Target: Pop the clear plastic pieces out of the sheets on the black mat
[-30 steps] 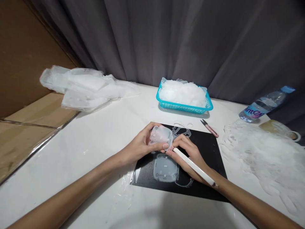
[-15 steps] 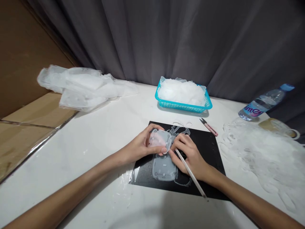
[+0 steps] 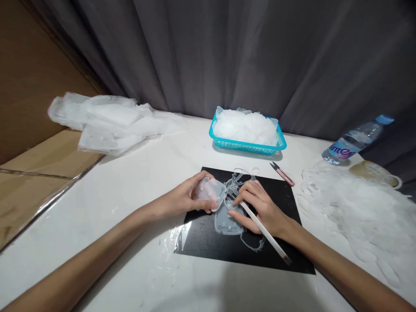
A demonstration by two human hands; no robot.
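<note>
Translucent piece [image 3: 211, 193] with rounded corners sits in the left hand [image 3: 191, 196], pinched along its edge by the thumb and fingers, above the far left part of a black sheet [image 3: 201, 240]. The right hand [image 3: 264, 210] is narrowed around a white stick [image 3: 264, 232] that slants toward the near right, its dark-tipped end over the sheet; thumb and forefinger reach the thin clear scraps [image 3: 233, 186]. Whether those scraps touch the held piece, I cannot tell. A second translucent piece [image 3: 224, 223] lies on the sheet, partly under the right thumb.

The sheet's left edge faces a wide stretch of white tabletop [image 3: 136, 182], crossed by the left forearm; its near right corner meets the right forearm. Small snips [image 3: 283, 175] lie by the far right corner, their handle close to the edge. Farther off, a band of tabletop separates the sheet from a blue basket [image 3: 243, 146] heaped with white material. On the right, room is tighter: a spread of pale strips [image 3: 357, 212] comes near the sheet, with a bottle [image 3: 352, 143] beyond.
</note>
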